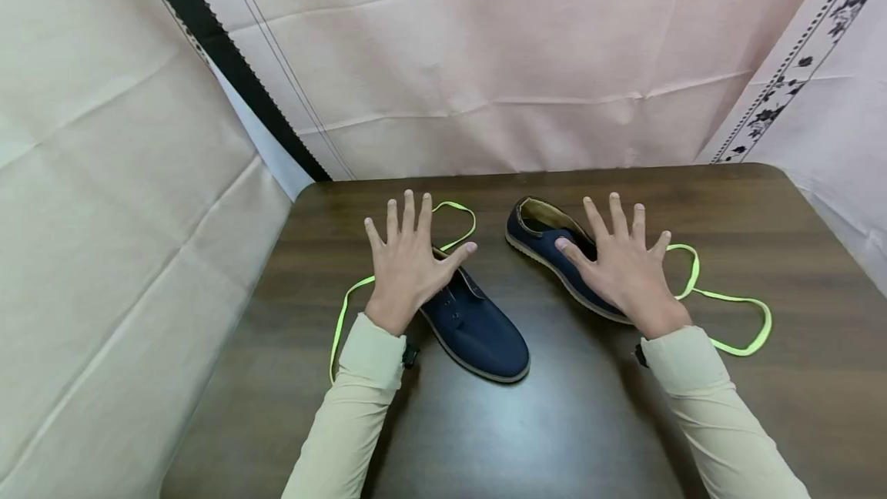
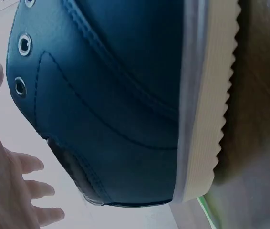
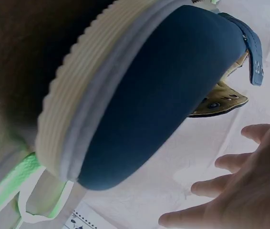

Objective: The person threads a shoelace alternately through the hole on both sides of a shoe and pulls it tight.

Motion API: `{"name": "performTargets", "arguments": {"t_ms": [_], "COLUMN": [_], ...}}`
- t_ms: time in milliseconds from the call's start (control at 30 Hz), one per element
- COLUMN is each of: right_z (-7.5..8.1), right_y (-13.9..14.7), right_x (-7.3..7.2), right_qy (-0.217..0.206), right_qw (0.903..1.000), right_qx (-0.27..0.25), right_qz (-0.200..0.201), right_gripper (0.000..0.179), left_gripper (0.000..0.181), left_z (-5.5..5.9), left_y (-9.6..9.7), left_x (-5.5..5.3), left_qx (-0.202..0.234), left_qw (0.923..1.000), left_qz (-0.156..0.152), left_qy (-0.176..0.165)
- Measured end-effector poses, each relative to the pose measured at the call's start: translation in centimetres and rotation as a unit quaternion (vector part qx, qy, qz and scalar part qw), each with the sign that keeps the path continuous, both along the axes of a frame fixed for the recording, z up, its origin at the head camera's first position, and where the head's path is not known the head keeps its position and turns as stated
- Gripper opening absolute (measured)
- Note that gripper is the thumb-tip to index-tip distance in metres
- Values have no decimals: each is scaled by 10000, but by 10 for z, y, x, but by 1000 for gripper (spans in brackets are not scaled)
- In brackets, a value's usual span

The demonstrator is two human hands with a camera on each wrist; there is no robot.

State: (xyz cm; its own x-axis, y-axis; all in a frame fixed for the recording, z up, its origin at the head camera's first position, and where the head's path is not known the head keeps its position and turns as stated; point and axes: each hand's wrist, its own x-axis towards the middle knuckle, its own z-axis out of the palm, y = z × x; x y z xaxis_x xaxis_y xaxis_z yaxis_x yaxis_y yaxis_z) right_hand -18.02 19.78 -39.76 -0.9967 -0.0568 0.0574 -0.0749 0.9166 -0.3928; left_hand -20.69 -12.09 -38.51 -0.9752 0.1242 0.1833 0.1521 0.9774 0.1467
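Note:
Two navy blue shoes with pale ridged soles lie on a dark brown table. Over the heel end of the left shoe [image 1: 481, 333], my left hand [image 1: 409, 268] is held with fingers spread and straight, gripping nothing. In the left wrist view that shoe [image 2: 111, 95] shows bare metal eyelets along its edge. My right hand [image 1: 627, 264] hovers, fingers spread, above the right shoe [image 1: 547, 241] and hides its toe part. The right wrist view shows this shoe [image 3: 159, 90] apart from the fingers, its eyelet flaps standing open.
A bright green lace [image 1: 339, 322] lies looped beside and behind the left shoe. Another green lace [image 1: 734, 299] curls on the table [image 1: 277, 406] to the right of the right shoe. Pale cloth [image 1: 485, 60] hangs behind the table's far edge.

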Motion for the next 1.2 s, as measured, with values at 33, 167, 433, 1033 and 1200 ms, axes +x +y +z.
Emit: {"name": "performTargets", "arguments": {"t_ms": [33, 167, 433, 1033, 1200], "right_z": [0, 2, 3, -6, -9], "right_y": [-1, -5, -22, -59, -72], "right_x": [1, 7, 26, 70, 80], "right_qy": [33, 312, 1047, 1535, 969], "right_qw": [10000, 9994, 9918, 9840, 9907], "right_qx": [11, -144, -721, -816, -802], "right_qz": [8, 5, 113, 381, 512], "right_gripper": [95, 91, 75, 48, 49], "left_gripper": [115, 114, 112, 90, 65], "left_z": [0, 2, 5, 8, -8], "left_y": [-1, -4, -12, -44, -54], "left_x": [-1, -5, -9, -31, -37], "left_qx": [-11, -12, 374, 1983, 3487], "left_qw": [10000, 9999, 9981, 9679, 9139], "left_qz": [-6, -139, -420, -1126, -1637], "left_qy": [-1, -70, -257, -1052, -1281]}}
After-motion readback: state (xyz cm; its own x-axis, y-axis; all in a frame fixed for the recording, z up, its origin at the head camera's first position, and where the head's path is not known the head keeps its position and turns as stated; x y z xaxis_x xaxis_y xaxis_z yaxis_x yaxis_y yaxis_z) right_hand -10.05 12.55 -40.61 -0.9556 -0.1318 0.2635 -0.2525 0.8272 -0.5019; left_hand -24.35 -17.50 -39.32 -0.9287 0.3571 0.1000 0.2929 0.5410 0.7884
